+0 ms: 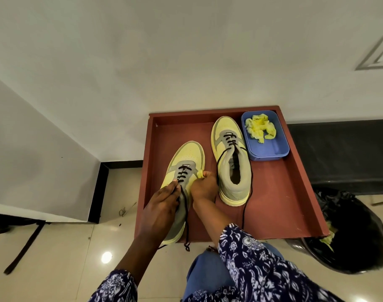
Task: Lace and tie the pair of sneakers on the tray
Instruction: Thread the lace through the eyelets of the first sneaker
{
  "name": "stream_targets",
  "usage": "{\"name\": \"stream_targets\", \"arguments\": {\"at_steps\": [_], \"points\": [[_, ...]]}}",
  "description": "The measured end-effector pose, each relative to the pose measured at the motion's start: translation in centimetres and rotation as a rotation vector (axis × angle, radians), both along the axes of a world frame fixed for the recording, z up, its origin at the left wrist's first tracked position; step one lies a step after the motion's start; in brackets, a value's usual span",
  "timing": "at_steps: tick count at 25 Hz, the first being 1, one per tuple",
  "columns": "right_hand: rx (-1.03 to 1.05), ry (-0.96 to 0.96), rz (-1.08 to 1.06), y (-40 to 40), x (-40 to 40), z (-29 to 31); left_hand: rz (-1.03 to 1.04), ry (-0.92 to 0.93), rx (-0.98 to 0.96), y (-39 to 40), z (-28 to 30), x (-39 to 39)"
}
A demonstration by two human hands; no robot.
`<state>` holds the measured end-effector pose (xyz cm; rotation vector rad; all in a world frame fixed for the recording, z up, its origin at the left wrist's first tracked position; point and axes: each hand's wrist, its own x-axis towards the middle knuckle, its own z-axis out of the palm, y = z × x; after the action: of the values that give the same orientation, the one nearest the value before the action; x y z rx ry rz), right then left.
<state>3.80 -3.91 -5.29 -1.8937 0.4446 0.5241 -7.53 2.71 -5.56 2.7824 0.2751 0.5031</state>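
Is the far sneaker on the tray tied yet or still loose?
Untied. The far sneaker is partly laced, but its black lace trails loose past the heel across the tray, with no bow showing.

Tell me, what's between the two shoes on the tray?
In the head view, the right hand sits between the left shoe and the right shoe, pinching something yellow. Further up, only bare tray shows.

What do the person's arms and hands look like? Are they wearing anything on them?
Both hands, the left hand and the right hand, are bare, with no gloves. The forearms are bare too. Higher up, each arm has a dark blue sleeve covered in a white flower and leaf pattern. A thin band or thread seems to sit near the right wrist, but it is too small to tell.
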Motion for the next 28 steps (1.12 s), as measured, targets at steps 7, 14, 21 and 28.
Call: {"name": "stream_targets", "arguments": {"at_steps": [7,14,21,28], "points": [[-0.059,-0.121,0.097,0.2,3.0,2.1,0.008,0.056,0.042,0.0,0.6,-0.2],[-0.172,-0.199,0.233,1.4,5.8,2.1,0.001,0.044,0.059,0.0,0.3,-0.3],[-0.245,-0.214,0.366,2.0,8.4,2.2,0.018,0.005,0.004,-0.6,1.1,0.3],[-0.220,-0.277,0.394,1.3,6.4,1.0,0.000,0.033,0.009,0.2,-0.1,-0.4]]}}
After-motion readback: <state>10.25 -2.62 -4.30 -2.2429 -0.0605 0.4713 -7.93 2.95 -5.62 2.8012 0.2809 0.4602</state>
